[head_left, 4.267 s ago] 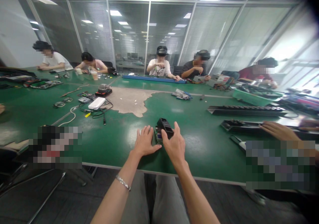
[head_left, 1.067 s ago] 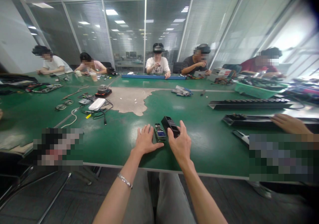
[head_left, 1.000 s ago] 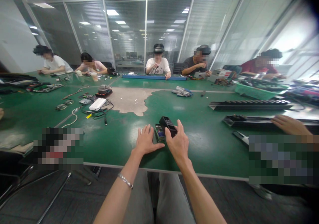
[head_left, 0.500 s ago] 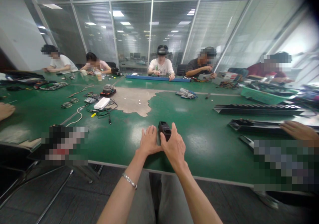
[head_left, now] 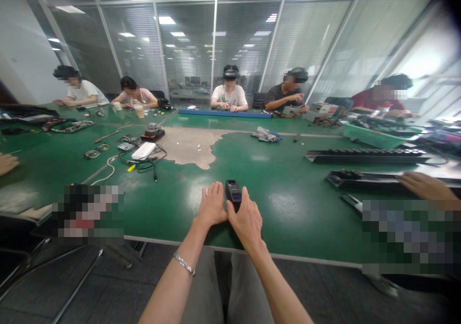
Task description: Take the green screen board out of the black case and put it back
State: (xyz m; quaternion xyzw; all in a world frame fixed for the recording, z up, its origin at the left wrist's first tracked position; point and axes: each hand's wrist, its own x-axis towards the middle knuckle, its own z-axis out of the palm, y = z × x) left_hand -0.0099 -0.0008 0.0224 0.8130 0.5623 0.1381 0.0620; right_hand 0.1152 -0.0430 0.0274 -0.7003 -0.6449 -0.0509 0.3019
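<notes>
A small black handheld device [head_left: 234, 190] with a little screen, its display faintly bluish, stands on the green table in front of me. My right hand [head_left: 247, 218] has its thumb on the near left side of the device and its index finger along the right side; the lower end is hidden behind the hand. Just left of the device, my left hand [head_left: 212, 204] rests on the tabletop with fingers stretched out, holding nothing. Its thumb reaches towards my right thumb.
The green table [head_left: 288, 228] has a bare patch [head_left: 190, 143]. To the left lie a white box with cables [head_left: 144, 151] and glasses [head_left: 96, 151]. Gloves [head_left: 265, 134] lie beyond. At right are black metal channels [head_left: 367, 156], a green basket [head_left: 374, 139] and a co-worker's hand [head_left: 428, 185].
The whole view has shifted slightly. The device sits a little closer to me between the hands, and its screen now looks bluish. Both hands keep nearly the same pose.
</notes>
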